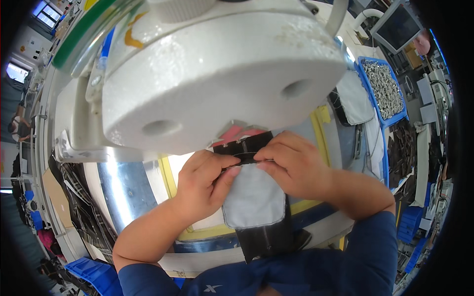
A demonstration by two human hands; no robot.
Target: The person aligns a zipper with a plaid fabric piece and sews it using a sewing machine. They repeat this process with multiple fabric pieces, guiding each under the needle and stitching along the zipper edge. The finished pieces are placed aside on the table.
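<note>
Both hands pinch a dark fabric piece (pixel 244 146) with light dotted stitching, beneath the white sewing machine head (pixel 222 84). My left hand (pixel 202 180) grips its near edge left of centre, fingertips and thumb closed. My right hand (pixel 291 167) grips the same edge to the right, fingers bent. A pale grey rounded cloth (pixel 253 200) hangs from that edge toward me over more dark fabric (pixel 261 241). Pink parts (pixel 229 133) show just under the machine head, partly hidden.
Dark fabric stacks (pixel 79 207) lie at left, a blue bin (pixel 91 274) below them. At right are a blue tray of metal pieces (pixel 382 89), grey cloth pieces (pixel 355 101), dark scraps (pixel 400 153) and a screen (pixel 397 27). Another person (pixel 19 126) is at far left.
</note>
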